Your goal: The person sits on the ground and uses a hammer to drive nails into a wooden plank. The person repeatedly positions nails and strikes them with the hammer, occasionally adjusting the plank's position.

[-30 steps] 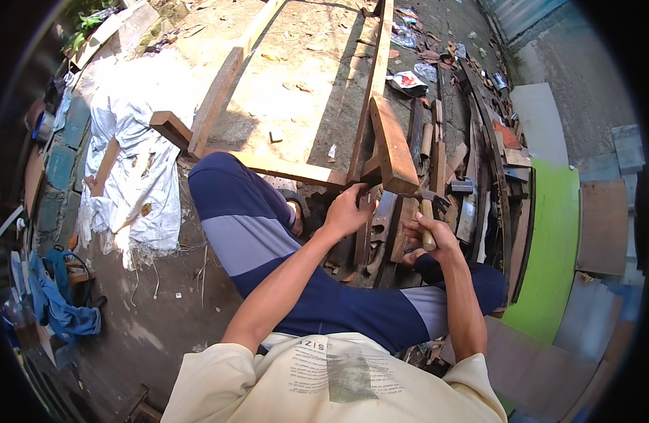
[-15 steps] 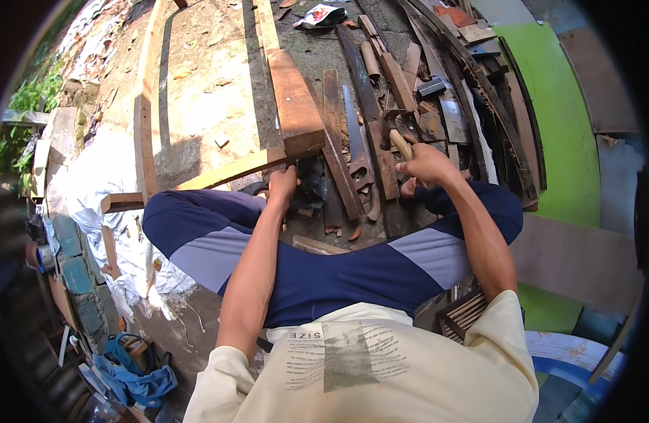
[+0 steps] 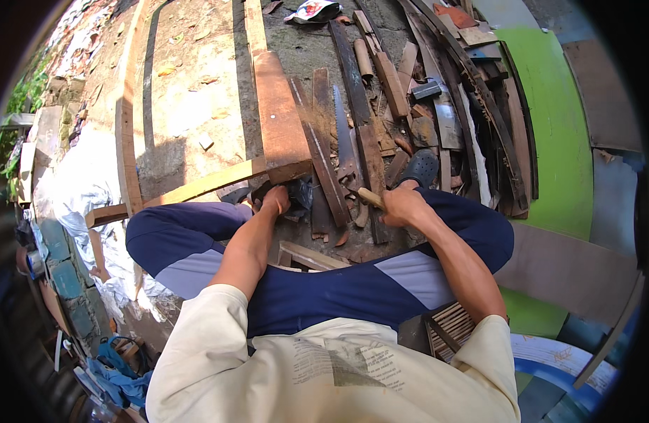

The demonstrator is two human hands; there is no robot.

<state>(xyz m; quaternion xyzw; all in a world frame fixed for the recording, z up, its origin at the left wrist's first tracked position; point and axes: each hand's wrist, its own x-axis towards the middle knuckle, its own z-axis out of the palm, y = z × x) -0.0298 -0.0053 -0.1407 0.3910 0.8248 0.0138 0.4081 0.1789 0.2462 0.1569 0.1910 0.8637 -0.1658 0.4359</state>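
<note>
My right hand (image 3: 403, 206) is closed around the pale wooden handle of a hammer (image 3: 370, 198). The hammer's head is hard to make out against the dark wood beyond it. My left hand (image 3: 275, 201) is curled just under the near corner of a wooden frame (image 3: 286, 127), which has a thick reddish-brown board and a lighter crosspiece (image 3: 215, 180). Its fingers are partly hidden, and what they hold does not show. Between my hands lie a crumpled black plastic bag (image 3: 301, 197), long dark wood strips (image 3: 321, 158) and a handsaw (image 3: 342, 130).
Wood offcuts and planks (image 3: 472, 106) are heaped at the right, beside a green panel (image 3: 550, 127). A grey metal block (image 3: 427, 90) lies among them. My dark clog (image 3: 421, 168) is next to the heap. White sheeting (image 3: 78, 183) and a blue bag (image 3: 120, 377) are at the left.
My right hand has come down and left with the hammer, baring the clog behind it. My left hand has dropped slightly, nearer me. The whole view has shifted somewhat.
</note>
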